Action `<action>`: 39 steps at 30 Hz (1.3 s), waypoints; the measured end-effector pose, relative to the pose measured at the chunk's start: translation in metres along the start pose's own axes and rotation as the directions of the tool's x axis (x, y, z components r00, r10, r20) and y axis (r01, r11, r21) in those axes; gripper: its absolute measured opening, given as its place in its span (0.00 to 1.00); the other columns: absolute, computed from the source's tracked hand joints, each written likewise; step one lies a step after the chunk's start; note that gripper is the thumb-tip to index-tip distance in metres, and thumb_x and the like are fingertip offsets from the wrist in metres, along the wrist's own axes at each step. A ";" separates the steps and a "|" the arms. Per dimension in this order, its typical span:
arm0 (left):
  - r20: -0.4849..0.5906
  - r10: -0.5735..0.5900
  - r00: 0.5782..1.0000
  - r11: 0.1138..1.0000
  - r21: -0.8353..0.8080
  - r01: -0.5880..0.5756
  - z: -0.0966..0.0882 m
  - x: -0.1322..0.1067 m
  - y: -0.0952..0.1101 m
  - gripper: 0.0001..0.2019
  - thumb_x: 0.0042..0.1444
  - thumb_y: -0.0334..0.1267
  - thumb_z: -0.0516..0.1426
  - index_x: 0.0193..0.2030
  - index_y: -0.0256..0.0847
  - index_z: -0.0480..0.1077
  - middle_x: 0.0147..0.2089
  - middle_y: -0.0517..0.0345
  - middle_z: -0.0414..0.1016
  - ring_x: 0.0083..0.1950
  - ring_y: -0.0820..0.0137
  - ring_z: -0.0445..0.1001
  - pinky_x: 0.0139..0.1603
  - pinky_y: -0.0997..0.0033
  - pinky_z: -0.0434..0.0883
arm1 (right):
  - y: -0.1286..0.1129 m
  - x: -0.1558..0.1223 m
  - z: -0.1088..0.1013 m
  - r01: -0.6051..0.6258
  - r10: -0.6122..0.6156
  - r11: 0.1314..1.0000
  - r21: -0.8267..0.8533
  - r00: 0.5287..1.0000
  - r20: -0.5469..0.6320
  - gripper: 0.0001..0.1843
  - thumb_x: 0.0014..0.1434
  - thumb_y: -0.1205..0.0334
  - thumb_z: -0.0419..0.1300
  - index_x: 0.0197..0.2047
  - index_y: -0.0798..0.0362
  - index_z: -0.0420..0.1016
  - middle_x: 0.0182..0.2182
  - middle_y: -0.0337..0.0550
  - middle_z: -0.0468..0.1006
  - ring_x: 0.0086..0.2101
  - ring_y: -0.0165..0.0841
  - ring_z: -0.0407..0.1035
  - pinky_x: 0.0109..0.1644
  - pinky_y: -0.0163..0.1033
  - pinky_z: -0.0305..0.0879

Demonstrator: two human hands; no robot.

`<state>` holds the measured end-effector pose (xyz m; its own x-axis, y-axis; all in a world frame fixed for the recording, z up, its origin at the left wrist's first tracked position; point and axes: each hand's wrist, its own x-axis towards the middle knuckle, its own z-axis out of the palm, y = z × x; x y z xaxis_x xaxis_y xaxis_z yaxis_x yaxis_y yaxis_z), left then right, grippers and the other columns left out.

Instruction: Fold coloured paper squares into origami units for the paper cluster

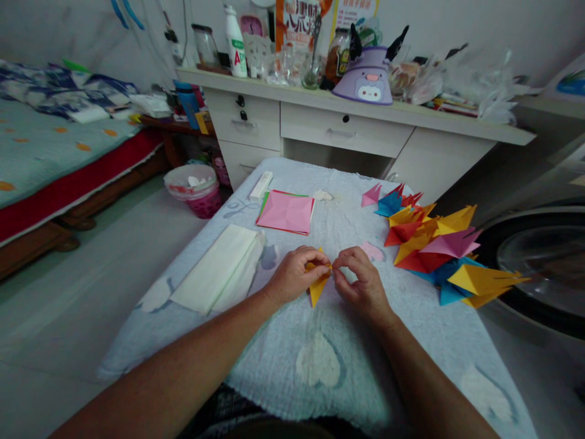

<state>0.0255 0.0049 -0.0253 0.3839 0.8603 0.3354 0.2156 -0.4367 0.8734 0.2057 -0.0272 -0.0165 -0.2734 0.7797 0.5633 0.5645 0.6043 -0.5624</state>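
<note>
Folded paper: you hold an orange paper piece [317, 286] just above the middle of the table [411, 341]. Its point hangs down toward the near edge, and its upper part is hidden between your fingertips.
Left hand: your left hand [295, 274] is closed, with thumb and fingers pinching the upper left of the orange paper piece and knuckles facing up.
Right hand: your right hand [361, 281] is also closed, pinching the upper right of the same piece. Its fingertips almost meet those of your left hand.
Pink scrap: 1 small pink scrap [372, 251] lies flat on the cloth just beyond your right hand.
Finished folds: a pile of folded pieces [434, 250] in orange, yellow, red, blue and pink runs along the right edge, from the far right corner to about level with your hands. Some of its points stick out over the edge.
Paper stack: a stack of square sheets [287, 211], pink on top, lies toward the far left, well apart from your hands.
White pad: a long white folded bundle [223, 268] rests along the left edge, near your left hand.
White box: a slim white box [261, 185] sits by the far left corner, just beyond the stack.
Table cover: a pale blue textured cloth covers the whole top.
Behind: a white desk [347, 125] crowded with bottles and jars stands past the far edge.
</note>
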 end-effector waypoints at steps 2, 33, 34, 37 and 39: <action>-0.005 -0.005 1.000 1.000 0.000 0.005 0.000 0.000 0.001 0.04 0.53 0.28 0.60 0.34 0.40 0.75 0.35 0.59 0.77 0.39 0.70 0.74 0.45 0.70 0.68 | 0.000 0.000 0.001 0.008 -0.008 1.000 0.000 1.000 -0.003 0.11 0.58 0.74 0.57 0.39 0.48 0.70 0.36 0.42 0.68 0.39 0.35 0.66 0.42 0.41 0.65; -0.016 0.064 0.998 0.996 0.065 -0.063 0.000 0.001 0.002 0.04 0.53 0.28 0.61 0.33 0.40 0.76 0.33 0.59 0.76 0.39 0.69 0.74 0.43 0.69 0.68 | -0.004 0.000 0.002 -0.004 0.003 1.000 -0.031 1.000 -0.025 0.10 0.57 0.75 0.57 0.38 0.49 0.69 0.38 0.41 0.66 0.39 0.34 0.66 0.43 0.41 0.65; -0.017 0.067 0.998 0.996 0.063 -0.066 0.000 0.001 0.001 0.04 0.53 0.28 0.62 0.33 0.40 0.76 0.33 0.59 0.76 0.39 0.69 0.74 0.43 0.69 0.68 | -0.004 0.000 0.002 -0.004 0.003 1.000 -0.031 1.000 -0.026 0.11 0.57 0.75 0.57 0.38 0.49 0.68 0.37 0.41 0.66 0.39 0.34 0.66 0.43 0.41 0.65; -0.014 0.071 0.997 0.996 0.062 -0.070 0.001 0.001 0.000 0.04 0.52 0.28 0.62 0.33 0.40 0.76 0.33 0.58 0.77 0.39 0.69 0.74 0.43 0.69 0.68 | -0.004 0.000 0.002 0.011 -0.012 0.999 -0.035 0.999 -0.035 0.12 0.56 0.76 0.56 0.38 0.49 0.69 0.37 0.41 0.66 0.39 0.33 0.65 0.42 0.40 0.65; -0.013 0.070 0.997 0.996 0.063 -0.069 0.001 0.001 0.000 0.04 0.52 0.28 0.62 0.33 0.40 0.76 0.33 0.58 0.77 0.40 0.69 0.74 0.43 0.69 0.68 | -0.004 0.000 0.002 0.016 -0.018 0.999 -0.043 0.999 -0.036 0.12 0.56 0.76 0.56 0.38 0.49 0.69 0.37 0.41 0.66 0.38 0.33 0.65 0.42 0.40 0.65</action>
<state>0.0265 0.0061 -0.0255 0.3867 0.8310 0.4000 0.2444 -0.5105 0.8244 0.2018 -0.0294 -0.0160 -0.2554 0.7626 0.5944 0.5933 0.6090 -0.5264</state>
